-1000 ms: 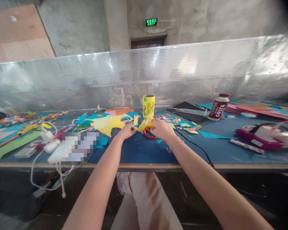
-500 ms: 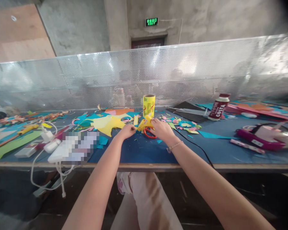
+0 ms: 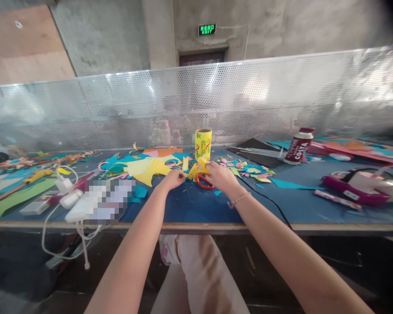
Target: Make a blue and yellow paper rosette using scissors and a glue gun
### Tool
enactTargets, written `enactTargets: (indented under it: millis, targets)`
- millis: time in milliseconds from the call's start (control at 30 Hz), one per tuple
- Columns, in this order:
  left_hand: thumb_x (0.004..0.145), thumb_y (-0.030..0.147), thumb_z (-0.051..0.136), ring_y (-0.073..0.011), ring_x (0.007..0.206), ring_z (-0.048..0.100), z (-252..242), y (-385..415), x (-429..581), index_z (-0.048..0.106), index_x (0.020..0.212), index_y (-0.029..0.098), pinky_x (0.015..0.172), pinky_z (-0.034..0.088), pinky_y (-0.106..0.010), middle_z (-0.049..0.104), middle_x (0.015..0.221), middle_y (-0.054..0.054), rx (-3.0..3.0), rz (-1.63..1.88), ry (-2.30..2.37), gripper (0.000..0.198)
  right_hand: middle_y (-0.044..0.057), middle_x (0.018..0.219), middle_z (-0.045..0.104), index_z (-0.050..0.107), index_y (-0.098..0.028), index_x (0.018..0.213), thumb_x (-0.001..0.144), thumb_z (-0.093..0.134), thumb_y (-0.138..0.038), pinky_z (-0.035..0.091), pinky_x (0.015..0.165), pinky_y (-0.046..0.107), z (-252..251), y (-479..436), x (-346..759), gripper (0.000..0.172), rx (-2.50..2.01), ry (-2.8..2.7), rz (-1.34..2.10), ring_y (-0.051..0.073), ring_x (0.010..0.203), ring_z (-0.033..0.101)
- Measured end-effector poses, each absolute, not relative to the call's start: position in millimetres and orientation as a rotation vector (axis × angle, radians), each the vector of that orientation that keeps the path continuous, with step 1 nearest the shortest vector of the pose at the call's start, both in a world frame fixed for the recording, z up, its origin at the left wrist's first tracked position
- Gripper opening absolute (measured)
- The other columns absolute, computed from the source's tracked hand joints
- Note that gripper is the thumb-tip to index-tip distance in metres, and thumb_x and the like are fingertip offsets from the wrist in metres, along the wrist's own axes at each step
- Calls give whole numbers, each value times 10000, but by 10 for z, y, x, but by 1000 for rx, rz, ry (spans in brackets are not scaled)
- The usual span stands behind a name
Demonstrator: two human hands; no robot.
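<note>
My right hand (image 3: 222,176) is closed around a yellow hot glue gun (image 3: 198,168), whose nozzle points left and down toward my other hand. My left hand (image 3: 174,179) has its fingers pinched together just left of the nozzle; whatever they hold is too small to make out. Under the glue gun lie scissors with red-orange handles (image 3: 205,182), partly hidden by my right hand. Behind the gun an upright yellow roll (image 3: 203,144) with a hollow core stands on the blue table (image 3: 196,211). Cut yellow paper (image 3: 147,171) lies beyond my left hand.
Small paper pieces (image 3: 253,170) lie right of my right hand. A black cord (image 3: 271,203) runs to the front edge. A power strip (image 3: 77,209) with white cables sits front left; a dark red bottle (image 3: 299,147) and purple pouch (image 3: 356,192) stand right. A perforated metal screen (image 3: 196,104) closes the back.
</note>
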State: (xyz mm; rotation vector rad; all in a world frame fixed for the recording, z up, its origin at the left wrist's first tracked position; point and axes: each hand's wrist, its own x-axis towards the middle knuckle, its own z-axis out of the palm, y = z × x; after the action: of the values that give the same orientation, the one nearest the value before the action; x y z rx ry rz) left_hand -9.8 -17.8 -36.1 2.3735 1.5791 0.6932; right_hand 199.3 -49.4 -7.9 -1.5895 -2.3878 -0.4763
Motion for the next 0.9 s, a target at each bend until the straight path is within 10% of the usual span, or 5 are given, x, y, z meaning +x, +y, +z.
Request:
enactTargets:
  millis: [900]
  targets:
    - [704, 200, 491, -152, 606, 550, -384, -191, -28, 612, 562, 145, 581, 392, -238, 598, 569, -17, 2253, 718, 1583, 194, 100, 1016, 592, 564, -159, 1016, 799, 465, -386, 397, 638, 300, -59, -474, 2083, 329, -1716, -2087, -473, 217, 804, 601]
